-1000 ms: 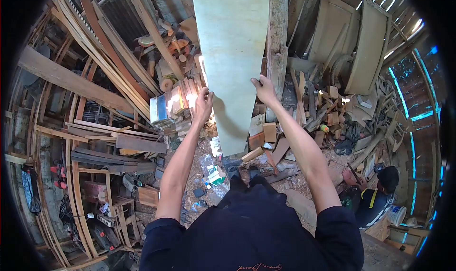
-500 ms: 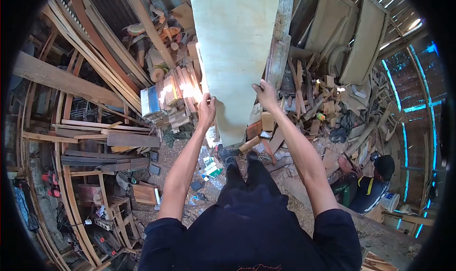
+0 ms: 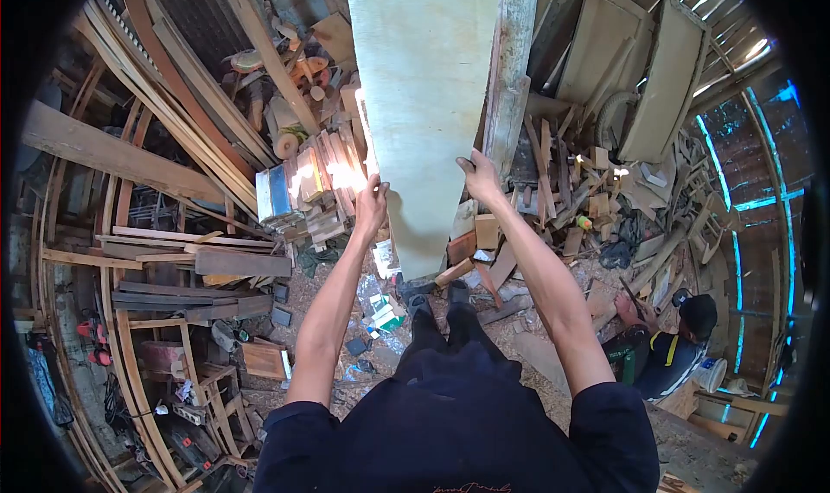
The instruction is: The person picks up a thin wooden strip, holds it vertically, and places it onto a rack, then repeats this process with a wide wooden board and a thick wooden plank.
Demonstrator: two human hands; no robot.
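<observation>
A long, pale plywood sheet [image 3: 424, 87] stretches away from me and runs out of the top of the view. My left hand [image 3: 372, 206] grips its left edge near the close end, thumb over the top face. On the opposite edge, slightly farther up, my right hand [image 3: 481, 178] is closed with its thumb on the face and the other fingers mostly hidden. A thick weathered beam [image 3: 510, 87] lies along the sheet's right side. Below the near end, my feet stand among wood scraps.
Stacked short boards [image 3: 324, 178] sit left of the sheet. Timber racks [image 3: 216, 260] line the left side. Offcuts [image 3: 553, 165] are heaped at the right, before leaning panels [image 3: 666, 78]. A co-worker [image 3: 666, 346] in a dark cap sits low at the right.
The plywood sheet's near end has come slightly toward me and left, with both hands still holding its edges. The co-worker's hands have shifted a little.
</observation>
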